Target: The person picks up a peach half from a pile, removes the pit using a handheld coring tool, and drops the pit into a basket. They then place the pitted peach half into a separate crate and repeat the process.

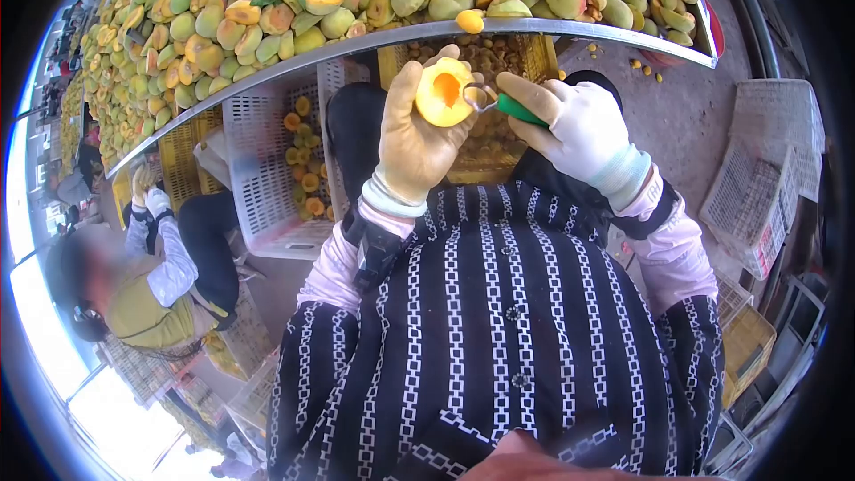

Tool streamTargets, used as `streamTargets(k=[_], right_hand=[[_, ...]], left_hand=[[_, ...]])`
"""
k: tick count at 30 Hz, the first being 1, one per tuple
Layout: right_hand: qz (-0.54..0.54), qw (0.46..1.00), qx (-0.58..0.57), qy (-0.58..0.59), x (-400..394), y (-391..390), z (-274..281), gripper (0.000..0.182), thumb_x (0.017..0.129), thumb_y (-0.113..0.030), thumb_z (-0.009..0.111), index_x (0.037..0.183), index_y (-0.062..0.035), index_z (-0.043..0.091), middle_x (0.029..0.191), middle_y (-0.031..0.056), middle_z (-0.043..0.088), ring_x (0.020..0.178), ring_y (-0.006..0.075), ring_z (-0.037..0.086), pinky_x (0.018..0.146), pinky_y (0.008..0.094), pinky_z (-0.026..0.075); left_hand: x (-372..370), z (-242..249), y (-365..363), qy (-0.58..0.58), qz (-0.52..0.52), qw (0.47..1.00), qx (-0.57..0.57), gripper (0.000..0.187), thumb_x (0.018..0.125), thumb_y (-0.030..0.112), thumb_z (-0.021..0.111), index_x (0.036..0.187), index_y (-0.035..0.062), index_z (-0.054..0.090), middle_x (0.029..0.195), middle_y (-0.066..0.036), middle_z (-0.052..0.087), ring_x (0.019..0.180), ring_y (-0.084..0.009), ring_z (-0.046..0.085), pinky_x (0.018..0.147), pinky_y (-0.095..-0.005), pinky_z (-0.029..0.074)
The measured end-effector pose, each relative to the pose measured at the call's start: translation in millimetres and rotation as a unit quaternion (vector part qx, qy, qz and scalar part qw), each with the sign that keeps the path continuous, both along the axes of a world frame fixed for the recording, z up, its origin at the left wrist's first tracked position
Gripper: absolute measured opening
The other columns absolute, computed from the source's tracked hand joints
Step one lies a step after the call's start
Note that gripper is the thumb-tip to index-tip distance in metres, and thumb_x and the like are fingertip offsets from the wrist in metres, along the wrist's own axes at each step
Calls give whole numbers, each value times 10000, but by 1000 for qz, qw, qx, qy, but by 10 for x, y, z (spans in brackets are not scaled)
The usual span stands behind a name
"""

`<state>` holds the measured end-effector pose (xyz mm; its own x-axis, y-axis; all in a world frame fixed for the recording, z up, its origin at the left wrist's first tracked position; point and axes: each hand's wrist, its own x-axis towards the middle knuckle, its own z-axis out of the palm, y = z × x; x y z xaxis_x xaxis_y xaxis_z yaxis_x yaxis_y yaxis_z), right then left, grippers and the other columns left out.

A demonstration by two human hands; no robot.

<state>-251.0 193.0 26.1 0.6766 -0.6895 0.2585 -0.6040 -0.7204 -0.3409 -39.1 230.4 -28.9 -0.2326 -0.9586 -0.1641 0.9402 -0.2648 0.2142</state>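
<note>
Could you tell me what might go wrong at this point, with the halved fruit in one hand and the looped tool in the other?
The metal loop of the pitting tool works right against the left hand that cups the fruit half; a slip could jab the glove. The half rests only on the fingers, so a hard scoop might knock it down. One fruit on the table edge above the hands looks ready to roll off.

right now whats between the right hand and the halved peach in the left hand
In the head view, only the pitting tool spans it: its green handle sits in the right hand, and its metal loop meets the halved peach held by the left hand.
</note>
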Motion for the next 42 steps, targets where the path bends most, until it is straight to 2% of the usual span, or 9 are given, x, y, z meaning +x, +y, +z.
streamTargets(k=[7, 10, 21, 25, 27, 29, 33, 35, 42], right_hand=[[71, 989, -72, 104, 18, -92, 131, 438, 831, -381, 657, 1207, -167, 585, 690, 35, 585, 557, 225, 599, 533, 335, 473], [73, 987, -47, 133, 72, -15, 144, 455, 852, -378, 640, 1242, -162, 552, 682, 43, 590, 558, 228, 608, 531, 339, 482], [-24, 982, 147, -117, 344, 341, -113, 364, 890, -272, 621, 1187, -85, 528, 733, 122, 648, 608, 304, 649, 537, 386, 519], [-33, 916, 337, -216, 429, 319, -43, 337, 922, -290, 584, 1166, -61, 540, 679, 108, 617, 544, 245, 632, 501, 333, 500], [-94, 735, 642, -197, 472, 301, 194, 371, 935, -310, 558, 1189, -42, 526, 656, 52, 585, 480, 146, 575, 459, 269, 467], [-90, 693, 676, -233, 470, 259, 200, 412, 939, -325, 545, 1222, -29, 510, 668, 11, 560, 462, 81, 522, 440, 222, 435], [-131, 732, 629, -227, 421, 212, 74, 384, 933, -307, 565, 1206, -41, 519, 693, 56, 609, 507, 150, 590, 463, 270, 469], [-31, 971, 157, -175, 366, 204, -176, 366, 906, -302, 605, 1182, -71, 540, 727, 116, 643, 592, 254, 646, 526, 344, 508], [-1, 998, 55, 43, 254, 185, 78, 370, 848, -306, 648, 1166, -131, 580, 687, 83, 615, 601, 272, 640, 547, 379, 501]], left_hand=[[-129, 273, 58, -262, 9, 965, -34, 436, 1015, 308, 363, 1267, -23, 491, 1214, -163, 598, 1107, -235, 589, 985, -352, 455], [-111, 231, 75, -255, 32, 966, -26, 482, 993, 341, 414, 1294, -30, 477, 1260, -211, 570, 1154, -290, 569, 998, -399, 453], [-166, 123, 26, -279, 170, 941, -90, 415, 983, 281, 457, 1265, -22, 494, 1211, -181, 589, 1120, -287, 583, 973, -397, 478], [-150, 64, 28, -416, 228, 869, -139, 399, 987, 272, 459, 1265, -13, 478, 1234, -161, 558, 1133, -268, 571, 981, -388, 476], [-116, 15, 24, -490, 239, 813, -205, 410, 995, 279, 448, 1288, -7, 445, 1254, -158, 538, 1148, -262, 559, 992, -390, 468], [-114, 52, 17, -427, 239, 857, -161, 441, 997, 313, 440, 1299, -8, 445, 1259, -163, 541, 1158, -268, 552, 981, -400, 478], [-85, 97, -37, -294, 233, 923, -84, 487, 987, 382, 440, 1271, -10, 498, 1211, -182, 589, 1102, -300, 588, 958, -416, 490], [-73, 96, -33, -326, 218, 916, -83, 492, 987, 383, 443, 1276, -12, 493, 1180, -186, 605, 1082, -305, 600, 939, -402, 499], [11, 158, -29, -377, 130, 914, -77, 486, 1017, 380, 384, 1236, -37, 506, 1135, -193, 617, 1002, -296, 636, 884, -387, 523]])
